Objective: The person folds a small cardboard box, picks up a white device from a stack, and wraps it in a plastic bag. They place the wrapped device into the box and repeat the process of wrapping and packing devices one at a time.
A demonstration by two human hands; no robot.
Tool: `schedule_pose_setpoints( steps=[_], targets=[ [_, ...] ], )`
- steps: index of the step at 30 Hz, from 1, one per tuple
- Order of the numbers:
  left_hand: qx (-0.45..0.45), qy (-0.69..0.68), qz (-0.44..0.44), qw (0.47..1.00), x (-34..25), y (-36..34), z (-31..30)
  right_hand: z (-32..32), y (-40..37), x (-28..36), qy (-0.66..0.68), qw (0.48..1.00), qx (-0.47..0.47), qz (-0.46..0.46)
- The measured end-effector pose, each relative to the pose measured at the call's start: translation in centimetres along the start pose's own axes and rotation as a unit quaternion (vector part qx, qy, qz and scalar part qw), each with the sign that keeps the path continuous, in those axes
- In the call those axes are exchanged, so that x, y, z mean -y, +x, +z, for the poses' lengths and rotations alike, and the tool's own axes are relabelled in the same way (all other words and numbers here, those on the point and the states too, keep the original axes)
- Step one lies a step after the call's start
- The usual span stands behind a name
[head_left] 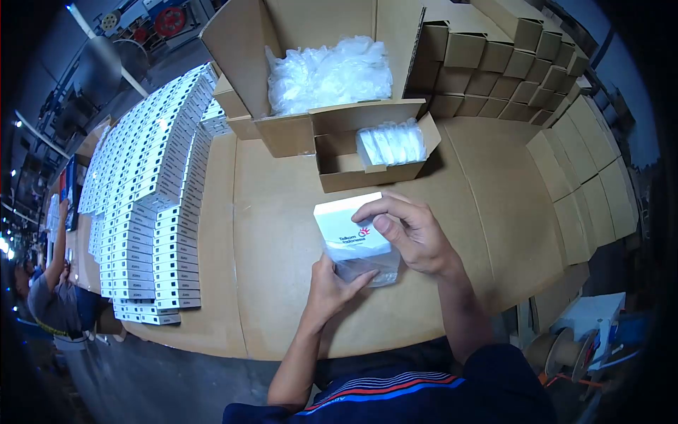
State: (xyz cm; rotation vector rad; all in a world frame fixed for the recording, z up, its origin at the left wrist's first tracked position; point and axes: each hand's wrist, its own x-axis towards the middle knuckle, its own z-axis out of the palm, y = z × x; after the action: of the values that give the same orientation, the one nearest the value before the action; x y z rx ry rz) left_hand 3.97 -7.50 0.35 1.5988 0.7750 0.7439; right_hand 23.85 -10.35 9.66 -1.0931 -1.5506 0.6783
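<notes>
A white box [357, 230] with "Telkom Indonesia" print stands out over the middle of the table, its lower part inside a clear plastic bag [367, 271]. My left hand [332, 286] grips the bagged lower end, thumb across the front. At the upper right of the box, my right hand [413, 233] has its fingers bent and thumb near the index finger, by the box's top edge; whether it pinches any plastic is too small to tell. Just behind is an open small carton [367, 177] holding a row of plastic-wrapped white items [392, 143].
Stacks of white boxes [148, 212] line the left side. Behind, a large open carton [282, 134] holds clear plastic bags [328, 74]. Brown cartons [494, 63] are piled at the back right, more [586, 177] at the right edge. Another person [56, 297] is at far left.
</notes>
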Motion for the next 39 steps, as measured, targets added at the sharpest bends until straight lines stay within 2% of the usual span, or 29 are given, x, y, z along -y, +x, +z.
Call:
schedule_pose_setpoints(
  steps=[2,5,8,9,11,14,15,19,22,28,31,35,39],
  targets=[
    [0.005,-0.041,-0.031,0.999,0.7,-0.1,-0.2,0.3,-0.5,-0.7,0.028,0.999,-0.009,0.035],
    [0.007,-0.149,0.01,0.989,0.7,-0.3,0.0,0.2,-1.0,-1.5,0.065,0.993,-0.016,0.1],
    [-0.004,-0.193,0.017,0.981,2.0,-0.4,0.4,0.2,-1.8,-2.8,0.12,0.978,-0.003,0.172],
    [-0.022,-0.195,-0.03,0.98,2.0,-0.5,0.8,0.3,-2.1,-3.1,0.147,0.971,0.0,0.189],
    [-0.036,-0.223,-0.055,0.973,2.1,-0.6,1.2,0.7,-2.8,-3.3,0.201,0.954,0.006,0.223],
    [-0.057,-0.244,-0.068,0.966,2.7,-0.6,1.4,2.3,-4.0,-3.2,0.292,0.924,-0.179,0.17],
    [-0.067,-0.236,-0.061,0.968,2.8,-0.6,1.4,2.5,-4.8,-3.5,0.322,0.903,-0.213,0.188],
    [-0.104,-0.197,-0.021,0.975,2.9,0.1,1.1,3.5,-8.0,-5.4,0.336,0.881,-0.205,0.264],
    [-0.098,-0.136,-0.006,0.986,2.3,0.3,0.4,4.5,-8.1,-5.4,0.331,0.874,-0.241,0.26],
    [-0.107,-0.086,0.012,0.99,2.5,0.7,-0.4,4.6,-7.7,-5.4,0.256,0.917,-0.23,0.201],
    [-0.121,-0.082,0.107,0.983,1.1,1.5,-0.1,4.3,-7.0,-5.3,0.257,0.924,-0.225,0.171],
    [-0.076,-0.172,0.104,0.977,1.6,1.5,-0.4,4.5,-6.8,-5.4,0.305,0.921,-0.199,0.137],
    [-0.097,-0.214,0.06,0.97,1.8,1.3,0.2,6.4,-6.6,-5.0,0.304,0.92,-0.213,0.123]
  ],
)
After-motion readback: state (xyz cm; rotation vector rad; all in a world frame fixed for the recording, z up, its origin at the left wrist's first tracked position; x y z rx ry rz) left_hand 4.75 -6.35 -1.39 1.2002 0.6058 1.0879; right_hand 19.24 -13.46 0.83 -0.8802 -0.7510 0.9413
